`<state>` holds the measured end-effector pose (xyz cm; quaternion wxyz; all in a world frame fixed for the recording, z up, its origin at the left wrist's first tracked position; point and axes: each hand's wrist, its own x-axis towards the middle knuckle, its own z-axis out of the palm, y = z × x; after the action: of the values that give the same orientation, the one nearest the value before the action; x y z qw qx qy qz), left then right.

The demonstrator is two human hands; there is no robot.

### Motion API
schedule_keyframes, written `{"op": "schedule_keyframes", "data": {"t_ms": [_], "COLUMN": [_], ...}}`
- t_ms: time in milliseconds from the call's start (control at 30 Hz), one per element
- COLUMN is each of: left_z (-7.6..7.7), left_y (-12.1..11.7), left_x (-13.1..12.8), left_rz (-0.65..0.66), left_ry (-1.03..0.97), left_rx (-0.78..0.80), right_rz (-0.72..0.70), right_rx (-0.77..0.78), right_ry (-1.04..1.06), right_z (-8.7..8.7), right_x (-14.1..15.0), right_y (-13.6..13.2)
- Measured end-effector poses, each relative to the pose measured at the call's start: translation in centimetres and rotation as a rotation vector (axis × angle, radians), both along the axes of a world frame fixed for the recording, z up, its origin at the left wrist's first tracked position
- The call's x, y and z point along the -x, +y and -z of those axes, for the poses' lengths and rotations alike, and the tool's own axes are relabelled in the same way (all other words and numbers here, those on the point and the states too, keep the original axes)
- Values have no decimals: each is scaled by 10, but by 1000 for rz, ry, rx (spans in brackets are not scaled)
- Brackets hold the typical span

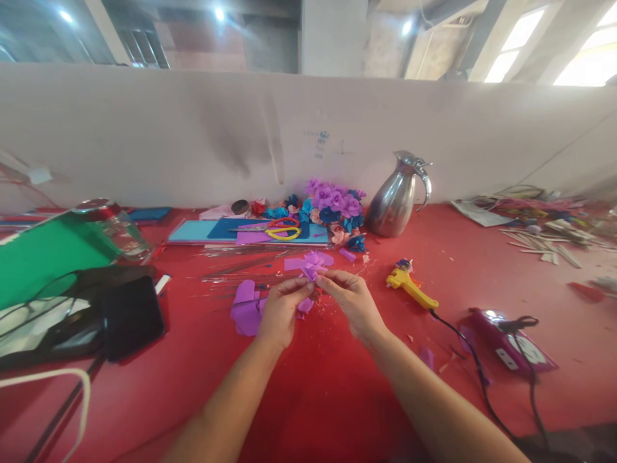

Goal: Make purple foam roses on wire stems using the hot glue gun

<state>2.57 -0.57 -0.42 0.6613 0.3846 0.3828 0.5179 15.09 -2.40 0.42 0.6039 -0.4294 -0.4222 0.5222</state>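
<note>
Between my two hands, at the middle of the view, is a purple paper flower (pixel 312 265). The fingers of my left hand (pixel 285 310) pinch it from the left and below. My right hand (pixel 351 301) grips it from the right, thumb and fingertips pressed together. Cut purple paper pieces (pixel 247 315) lie beside my left wrist. Thin wires (pixel 236 278) are spread behind my left hand. Finished purple flowers (pixel 332 198) are heaped with blue and pink ones by the wall. The underside of the held flower is hidden by my fingers.
Scissors (pixel 283 230) rest on stacked blue paper (pixel 197 231). A steel jug (pixel 396 199) stands at the back. To the right lie a yellow glue gun (pixel 412 289) with a cord and a magenta box (pixel 515 344). On the left are a phone (pixel 132 318) and a glass jar (pixel 118 231).
</note>
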Motion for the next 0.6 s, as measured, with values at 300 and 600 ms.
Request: {"op": "schedule_keyframes", "data": {"t_ms": [300, 600], "left_z": [5, 6], "left_y": [-1, -3], "left_x": [-2, -3], "left_rz": [7, -15], "left_ry": [26, 45], "left_rx": [-39, -67], "right_rz": [46, 112], "right_rx": [-78, -189], "right_ry": [-122, -369], "right_z": [6, 7], "right_x": [1, -1], "right_y": [1, -1]}}
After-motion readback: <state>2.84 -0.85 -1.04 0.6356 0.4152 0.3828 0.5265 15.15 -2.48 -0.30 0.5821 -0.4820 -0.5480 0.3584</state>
